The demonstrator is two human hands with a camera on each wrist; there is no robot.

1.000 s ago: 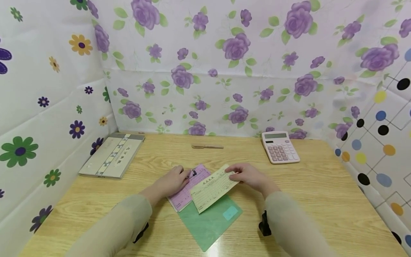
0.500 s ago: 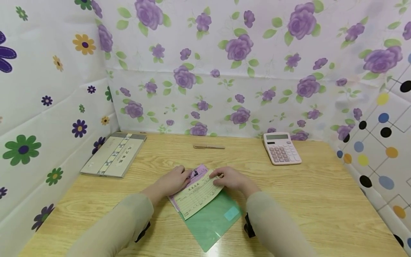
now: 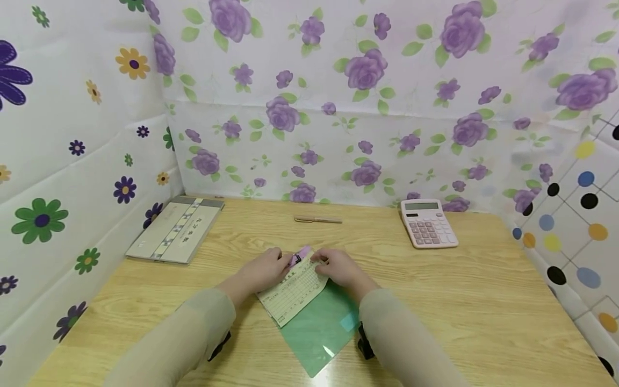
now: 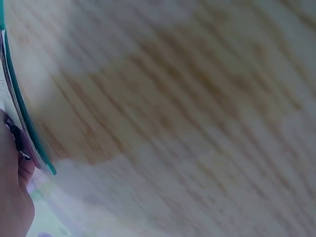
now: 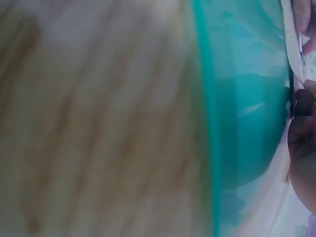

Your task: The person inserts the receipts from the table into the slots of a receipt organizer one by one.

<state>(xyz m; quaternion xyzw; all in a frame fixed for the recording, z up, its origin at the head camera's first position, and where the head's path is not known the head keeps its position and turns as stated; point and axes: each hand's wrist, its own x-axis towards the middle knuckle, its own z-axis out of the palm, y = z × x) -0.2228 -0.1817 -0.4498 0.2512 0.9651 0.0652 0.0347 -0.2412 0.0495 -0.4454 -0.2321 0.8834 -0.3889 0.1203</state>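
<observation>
My left hand [image 3: 263,273] lies at the upper left end of the papers and pinches a black binder clip [image 3: 297,259], also seen beside the fingers in the left wrist view. A pale yellow printed form [image 3: 296,296] lies over a pink form [image 3: 304,251], which shows only near the clip. My right hand [image 3: 338,269] pinches the yellow form by its upper right end. Under the papers lies a translucent green folder [image 3: 316,330], whose edge crosses the right wrist view. The clip's grip on the yellow form is too small to tell.
A grey-beige boxed book or album [image 3: 176,230] with a patterned band lies at the back left. Behind the papers is a gold-toned pen [image 3: 318,219]. A pink calculator [image 3: 429,224] sits at the back right. Floral cloth [image 3: 329,134] backs the wooden table [image 3: 483,301].
My right hand has moved left with the yellow form, which has come down over the pink one and now covers most of it. The left hand has stayed by the clip.
</observation>
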